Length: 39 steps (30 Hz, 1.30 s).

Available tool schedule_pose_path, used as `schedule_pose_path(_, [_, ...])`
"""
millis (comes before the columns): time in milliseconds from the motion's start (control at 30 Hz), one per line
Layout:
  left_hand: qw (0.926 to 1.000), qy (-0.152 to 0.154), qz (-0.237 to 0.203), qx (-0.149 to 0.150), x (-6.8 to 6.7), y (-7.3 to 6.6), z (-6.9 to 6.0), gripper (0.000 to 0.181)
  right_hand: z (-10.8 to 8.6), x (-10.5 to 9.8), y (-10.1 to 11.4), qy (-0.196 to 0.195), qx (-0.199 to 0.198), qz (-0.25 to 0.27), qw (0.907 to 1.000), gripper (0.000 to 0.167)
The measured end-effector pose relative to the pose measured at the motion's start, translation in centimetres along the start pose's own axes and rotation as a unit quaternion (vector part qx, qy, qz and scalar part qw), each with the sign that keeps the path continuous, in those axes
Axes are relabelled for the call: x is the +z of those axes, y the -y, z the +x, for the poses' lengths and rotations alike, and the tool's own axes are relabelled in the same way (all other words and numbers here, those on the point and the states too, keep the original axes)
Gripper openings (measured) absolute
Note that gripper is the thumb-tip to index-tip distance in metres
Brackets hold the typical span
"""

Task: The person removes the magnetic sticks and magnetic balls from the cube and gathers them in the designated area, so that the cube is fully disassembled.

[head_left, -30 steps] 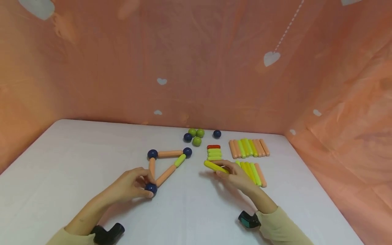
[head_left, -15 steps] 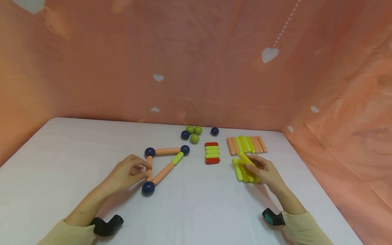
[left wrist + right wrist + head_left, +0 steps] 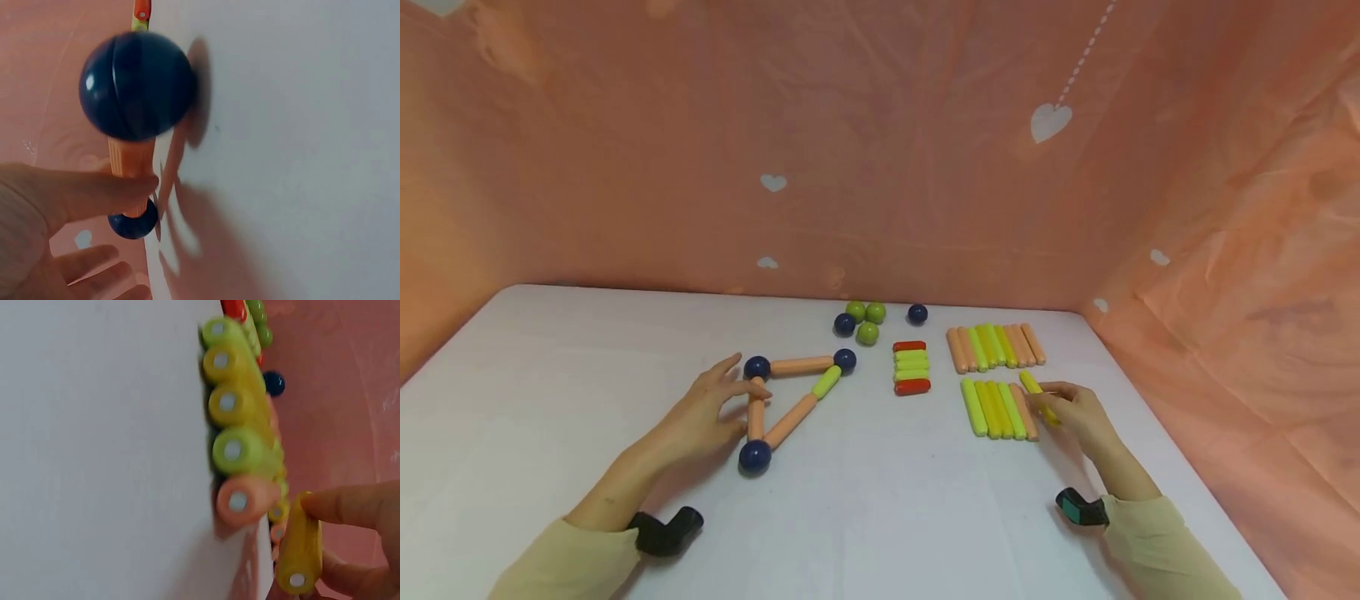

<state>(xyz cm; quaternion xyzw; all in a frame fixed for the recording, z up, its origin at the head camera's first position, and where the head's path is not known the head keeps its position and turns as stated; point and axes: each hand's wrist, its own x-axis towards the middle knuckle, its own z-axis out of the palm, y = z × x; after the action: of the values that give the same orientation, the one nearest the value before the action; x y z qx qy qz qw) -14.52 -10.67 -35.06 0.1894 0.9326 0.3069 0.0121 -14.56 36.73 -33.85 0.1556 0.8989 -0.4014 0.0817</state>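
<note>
My right hand pinches a yellow magnetic stick between thumb and finger, just right of a row of green, yellow and orange sticks. A round metal disc shows in the stick's end in the right wrist view. On the left lies a triangular shape of orange sticks, one short green stick and dark blue balls at its corners. Over its left orange stick my left hand spreads its fingers loosely. Whether they touch the stick is unclear. The near blue ball stands free of the hand.
A second row of sticks lies farther back on the white table. Short red and green sticks form a small stack in the middle. Green balls and loose blue balls sit near the back edge, before an orange curtain.
My right hand has carried the yellow stick rightward, past the front row. My left hand has let go of the near blue ball and moved up beside the left orange stick.
</note>
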Motion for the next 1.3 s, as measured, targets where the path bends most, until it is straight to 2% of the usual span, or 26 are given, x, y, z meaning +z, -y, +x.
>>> schedule_pose_path(167, [0.9998, 0.006, -0.016, -0.013, -0.3, 0.2, -0.2, 0.034, 0.7, 0.0, -0.3, 0.019, 0.014, -0.017, 0.9996, 0.057])
schedule_pose_path(367, [0.9995, 0.0, -0.027, -0.013, -0.5, 0.2, -0.3, 0.03, 1.0, 0.1, 0.1, 0.031, -0.006, -0.041, 0.9987, 0.056])
schedule_pose_path(467, [0.9995, -0.008, -0.028, -0.013, -0.5, 0.1, -0.3, 0.027, 1.0, 0.2, 0.3, 0.031, -0.019, -0.036, 0.9987, 0.054])
schedule_pose_path(600, [0.9997, -0.014, -0.015, -0.016, -0.4, -0.3, 0.0, 0.025, 0.6, 0.5, 1.2, 0.012, -0.036, 0.001, 0.9993, 0.05])
schedule_pose_path(733, [0.9993, -0.018, 0.011, -0.031, -0.2, -0.7, 0.3, 0.024, 0.4, 2.0, 2.9, 0.002, -0.066, 0.033, 0.9973, 0.045])
schedule_pose_path(900, [0.999, 0.0, 0.002, -0.044, 0.1, -1.1, 0.0, 0.02, 0.1, 5.4, 5.5, 0.042, -0.107, 0.051, 0.992, 0.04])
schedule_pose_path(1000, [0.9992, 0.01, -0.008, -0.037, 0.2, -1.5, -0.3, 0.019, -0.3, 7.6, 6.9, 0.089, -0.152, 0.064, 0.9823, 0.036])
schedule_pose_path(1100, [0.999, 0.016, -0.01, -0.041, 0.4, -2.0, -0.7, 0.017, -0.8, 9.7, 8.1, 0.152, -0.216, 0.078, 0.9613, 0.034])
schedule_pose_path(1200, [0.9983, 0.02, -0.014, -0.052, 0.7, -2.5, -1.1, 0.015, -1.4, 11.5, 9.3, 0.208, -0.271, 0.07, 0.9371, 0.034])
schedule_pose_path(1300, [0.9976, 0.02, -0.022, -0.062, 0.9, -2.7, -1.3, 0.013, -1.9, 13.1, 10.2, 0.245, -0.298, 0.044, 0.9214, 0.032])
